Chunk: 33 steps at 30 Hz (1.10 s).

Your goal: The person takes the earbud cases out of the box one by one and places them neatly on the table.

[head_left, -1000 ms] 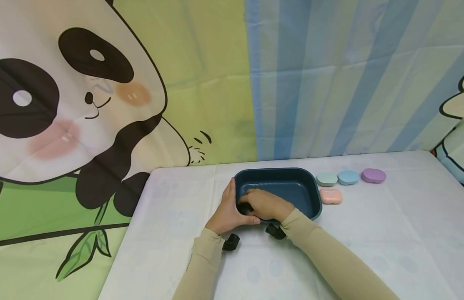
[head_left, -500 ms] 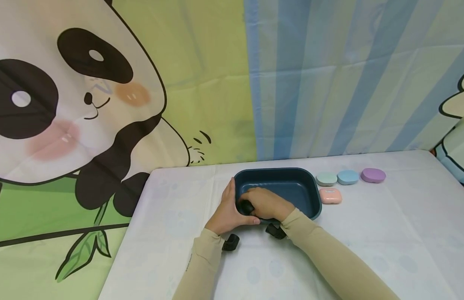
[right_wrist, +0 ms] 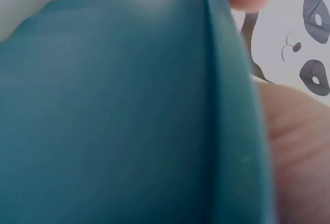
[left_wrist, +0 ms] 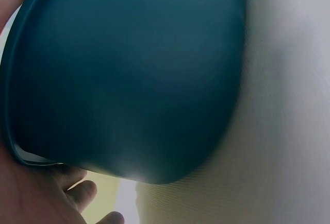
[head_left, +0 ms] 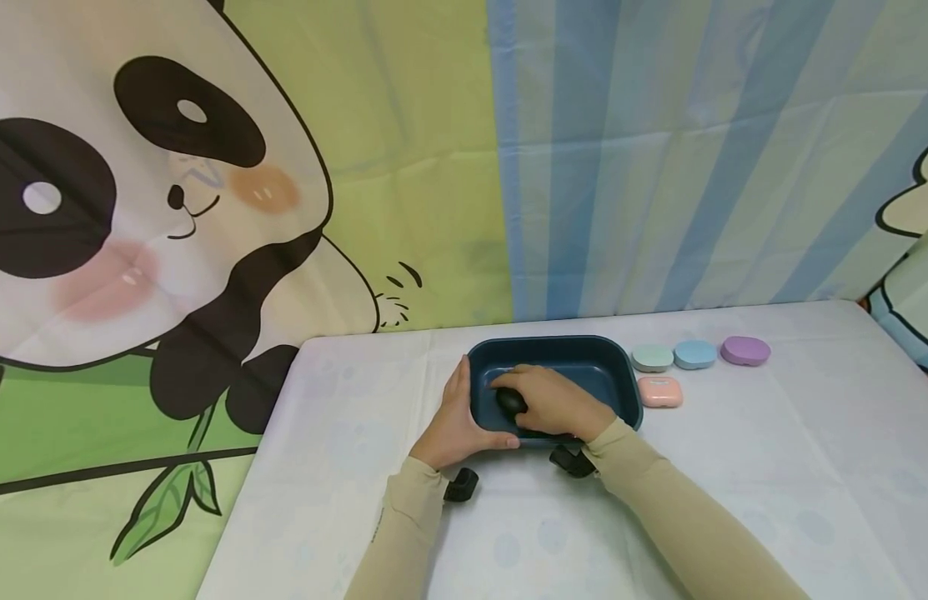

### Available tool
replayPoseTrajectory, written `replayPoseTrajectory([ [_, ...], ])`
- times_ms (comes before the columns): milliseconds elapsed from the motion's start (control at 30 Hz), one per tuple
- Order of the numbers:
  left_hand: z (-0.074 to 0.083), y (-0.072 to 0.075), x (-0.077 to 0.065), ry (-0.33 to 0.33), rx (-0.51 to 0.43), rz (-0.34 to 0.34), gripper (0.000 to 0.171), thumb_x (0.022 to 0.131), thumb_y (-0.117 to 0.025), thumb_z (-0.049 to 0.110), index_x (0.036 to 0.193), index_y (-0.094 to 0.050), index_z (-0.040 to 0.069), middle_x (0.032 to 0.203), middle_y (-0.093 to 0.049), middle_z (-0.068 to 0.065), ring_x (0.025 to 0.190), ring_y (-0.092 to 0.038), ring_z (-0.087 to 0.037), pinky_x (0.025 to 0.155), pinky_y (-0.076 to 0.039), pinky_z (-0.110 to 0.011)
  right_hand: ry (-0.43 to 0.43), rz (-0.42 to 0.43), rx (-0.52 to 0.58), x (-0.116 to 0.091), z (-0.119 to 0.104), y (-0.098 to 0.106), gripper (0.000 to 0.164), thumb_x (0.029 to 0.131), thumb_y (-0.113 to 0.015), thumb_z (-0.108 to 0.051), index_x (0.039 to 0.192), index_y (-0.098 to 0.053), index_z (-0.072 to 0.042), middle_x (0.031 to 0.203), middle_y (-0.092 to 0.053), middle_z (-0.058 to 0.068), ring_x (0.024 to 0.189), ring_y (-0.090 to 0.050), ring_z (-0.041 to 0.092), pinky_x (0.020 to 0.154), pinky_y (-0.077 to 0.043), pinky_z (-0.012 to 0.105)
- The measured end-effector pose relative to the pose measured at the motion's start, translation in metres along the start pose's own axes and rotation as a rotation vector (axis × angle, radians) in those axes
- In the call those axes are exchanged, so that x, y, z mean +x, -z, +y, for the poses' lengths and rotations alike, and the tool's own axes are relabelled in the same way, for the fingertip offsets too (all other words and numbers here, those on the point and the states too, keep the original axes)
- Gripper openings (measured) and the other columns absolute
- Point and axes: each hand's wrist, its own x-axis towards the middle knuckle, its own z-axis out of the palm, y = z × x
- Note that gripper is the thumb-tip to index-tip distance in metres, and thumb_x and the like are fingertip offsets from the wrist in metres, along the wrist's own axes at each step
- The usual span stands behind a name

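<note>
A dark teal rectangular basin (head_left: 594, 375) with rounded corners stands on the white-covered table. My left hand (head_left: 454, 425) holds its near left corner, fingers up along the left wall and thumb along the near rim. In the left wrist view the basin's outer wall (left_wrist: 134, 80) fills most of the picture, with fingers (left_wrist: 82, 193) beyond its edge. Inside the basin, my right hand (head_left: 554, 404) grips a smooth, black, egg-shaped thing (head_left: 511, 402) at the left part, low near the floor. The right wrist view shows mainly the basin's outer wall (right_wrist: 113, 100), and that black thing is hidden there.
Just right of the basin lie small rounded blocks: mint green (head_left: 652, 358), light blue (head_left: 694, 354) and purple (head_left: 745, 351) in a row, with a pink one (head_left: 660, 392) in front. A panda-printed cloth (head_left: 403, 192) hangs behind the table (head_left: 794, 467).
My right hand has moved a little to the right and away from the basin's left wall, carrying the black thing with it. My left hand and the basin have stayed put.
</note>
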Motion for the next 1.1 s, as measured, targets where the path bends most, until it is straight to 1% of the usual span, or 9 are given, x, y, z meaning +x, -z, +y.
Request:
replayPoseTrajectory([
  [133, 0.000, 0.000, 0.000, 0.005, 0.009, 0.002, 0.143, 0.067, -0.092, 0.049, 0.160, 0.013, 0.026, 0.169, 0.008, -0.003, 0.154, -0.002, -0.024, 0.117, -0.029, -0.054, -0.006, 0.023, 0.024, -0.007, 0.005, 0.004, 0.051, 0.086, -0.075, -0.011, 0.136, -0.064, -0.010, 0.131, -0.061, 0.014, 0.110, -0.062, 0.027, 0.090, -0.054, 0.042],
  [267, 0.001, -0.001, -0.001, 0.011, 0.002, 0.001, 0.143, 0.067, -0.092, 0.049, 0.161, 0.011, 0.023, 0.168, 0.008, 0.001, 0.154, -0.002, -0.023, 0.117, -0.028, -0.054, -0.015, 0.042, 0.034, -0.014, 0.011, 0.007, 0.047, 0.087, -0.074, -0.013, 0.133, -0.066, -0.011, 0.130, -0.061, 0.014, 0.109, -0.062, 0.028, 0.088, -0.055, 0.042],
  [400, 0.001, -0.001, -0.001, 0.015, 0.002, 0.006, 0.143, 0.066, -0.093, 0.049, 0.162, 0.010, 0.019, 0.169, 0.007, -0.001, 0.154, -0.004, -0.025, 0.116, -0.029, -0.055, -0.032, 0.038, 0.026, -0.020, 0.016, 0.009, 0.044, 0.088, -0.075, -0.016, 0.131, -0.066, -0.010, 0.127, -0.060, 0.016, 0.103, -0.062, 0.027, 0.085, -0.055, 0.043],
  [567, 0.001, -0.001, 0.000, 0.023, 0.007, 0.004, 0.143, 0.066, -0.093, 0.049, 0.161, 0.012, 0.023, 0.169, 0.007, -0.002, 0.154, -0.005, -0.025, 0.116, -0.029, -0.055, -0.059, 0.024, -0.001, -0.024, 0.022, 0.008, 0.043, 0.088, -0.076, -0.017, 0.130, -0.066, -0.010, 0.125, -0.059, 0.017, 0.098, -0.062, 0.026, 0.084, -0.055, 0.045],
  [633, 0.001, -0.001, 0.000, 0.022, 0.004, 0.002, 0.143, 0.067, -0.093, 0.048, 0.161, 0.012, 0.024, 0.169, 0.007, -0.001, 0.154, -0.005, -0.024, 0.117, -0.028, -0.054, -0.070, 0.029, -0.002, -0.025, 0.023, 0.008, 0.042, 0.089, -0.077, -0.019, 0.129, -0.066, -0.011, 0.124, -0.060, 0.016, 0.099, -0.062, 0.027, 0.086, -0.054, 0.046],
  [767, 0.000, -0.001, 0.000, 0.017, 0.005, 0.003, 0.142, 0.067, -0.093, 0.046, 0.162, 0.011, 0.020, 0.169, 0.006, -0.001, 0.154, -0.006, -0.023, 0.118, -0.027, -0.053, -0.081, 0.056, -0.012, -0.031, 0.025, 0.011, 0.038, 0.091, -0.077, -0.020, 0.126, -0.067, -0.011, 0.123, -0.061, 0.015, 0.101, -0.063, 0.028, 0.089, -0.054, 0.046],
  [867, 0.000, -0.001, 0.000, 0.020, 0.006, 0.004, 0.142, 0.067, -0.093, 0.046, 0.162, 0.010, 0.021, 0.169, 0.005, -0.001, 0.153, -0.007, -0.024, 0.118, -0.027, -0.053, -0.080, 0.085, -0.037, -0.037, 0.026, 0.016, 0.035, 0.091, -0.075, -0.018, 0.125, -0.068, -0.012, 0.124, -0.062, 0.013, 0.103, -0.063, 0.027, 0.091, -0.054, 0.046],
  [1000, 0.001, -0.001, 0.000, 0.030, 0.004, 0.005, 0.142, 0.067, -0.093, 0.047, 0.162, 0.010, 0.021, 0.169, 0.005, -0.001, 0.153, -0.009, -0.025, 0.118, -0.027, -0.054, -0.065, 0.124, -0.072, -0.045, 0.030, 0.024, 0.033, 0.091, -0.075, -0.015, 0.123, -0.069, -0.012, 0.126, -0.062, 0.013, 0.105, -0.064, 0.028, 0.090, -0.055, 0.046],
  [1100, 0.001, -0.002, 0.000, 0.031, -0.001, 0.006, 0.142, 0.067, -0.093, 0.046, 0.162, 0.009, 0.021, 0.169, 0.004, -0.001, 0.153, -0.010, -0.025, 0.118, -0.027, -0.053, -0.053, 0.136, -0.092, -0.052, 0.033, 0.030, 0.036, 0.089, -0.076, -0.013, 0.124, -0.068, -0.011, 0.129, -0.061, 0.013, 0.105, -0.064, 0.030, 0.087, -0.055, 0.047],
])
